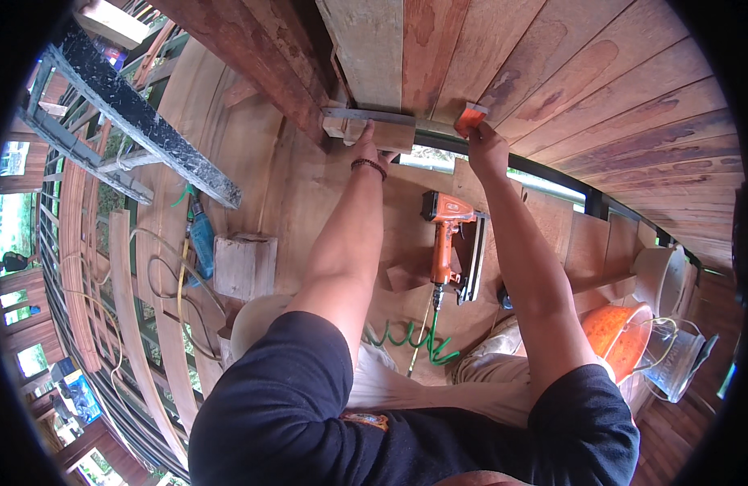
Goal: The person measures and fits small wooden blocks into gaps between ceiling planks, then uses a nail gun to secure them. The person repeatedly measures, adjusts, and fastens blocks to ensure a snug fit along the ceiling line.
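My left hand (pixel 369 147) grips a short wooden board (pixel 397 134) set against the foot of the plank wall, the thumb on its upper side and the other fingers mostly hidden. A bead bracelet circles that wrist. To its right, my right hand (pixel 491 152) is closed on a small flat orange tool (pixel 471 119) with a greyish edge, held close to the planks; its exact kind cannot be made out. Between my forearms an orange nail gun (pixel 445 236) with a dark magazine lies on the wooden floor, joined to a green coiled air hose (pixel 432 351).
Left of me are a wooden block (pixel 244 266), a blue tool (pixel 201 239) on a hose, and a paint-spattered metal frame (pixel 147 121). An orange bucket (pixel 617 330), a whitish bucket (pixel 659 279) and a grey pail (pixel 678 366) stand right. A gap (pixel 435 159) runs along the wall's foot.
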`<state>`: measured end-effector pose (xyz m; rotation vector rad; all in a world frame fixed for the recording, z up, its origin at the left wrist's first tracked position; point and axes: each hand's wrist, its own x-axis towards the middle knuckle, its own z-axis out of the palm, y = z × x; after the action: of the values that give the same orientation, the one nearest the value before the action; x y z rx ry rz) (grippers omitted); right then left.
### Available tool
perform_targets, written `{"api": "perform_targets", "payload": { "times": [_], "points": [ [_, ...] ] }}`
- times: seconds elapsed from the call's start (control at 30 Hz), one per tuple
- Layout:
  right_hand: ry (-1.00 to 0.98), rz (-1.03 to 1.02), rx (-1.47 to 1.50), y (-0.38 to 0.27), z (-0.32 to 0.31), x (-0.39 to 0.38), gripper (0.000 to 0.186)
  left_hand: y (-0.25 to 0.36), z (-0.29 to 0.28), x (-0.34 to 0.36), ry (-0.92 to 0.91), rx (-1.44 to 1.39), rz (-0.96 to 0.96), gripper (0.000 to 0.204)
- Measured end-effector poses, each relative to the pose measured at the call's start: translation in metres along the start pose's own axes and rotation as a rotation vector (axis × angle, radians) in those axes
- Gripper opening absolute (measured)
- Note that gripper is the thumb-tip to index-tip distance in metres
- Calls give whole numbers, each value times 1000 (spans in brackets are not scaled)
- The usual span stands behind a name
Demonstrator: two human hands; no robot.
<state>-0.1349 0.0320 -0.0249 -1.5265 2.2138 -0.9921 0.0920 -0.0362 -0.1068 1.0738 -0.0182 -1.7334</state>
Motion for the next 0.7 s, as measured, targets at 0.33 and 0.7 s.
{"api": "perform_targets", "payload": {
  "times": [0.33,0.7],
  "points": [
    [2,55,-119,9,11,6,25,-3,3,7,84,37,-25,58],
    [-2,-22,95,31,-4,-10,30,-1,-4,16,76,82,-30,52]
  ]
}}
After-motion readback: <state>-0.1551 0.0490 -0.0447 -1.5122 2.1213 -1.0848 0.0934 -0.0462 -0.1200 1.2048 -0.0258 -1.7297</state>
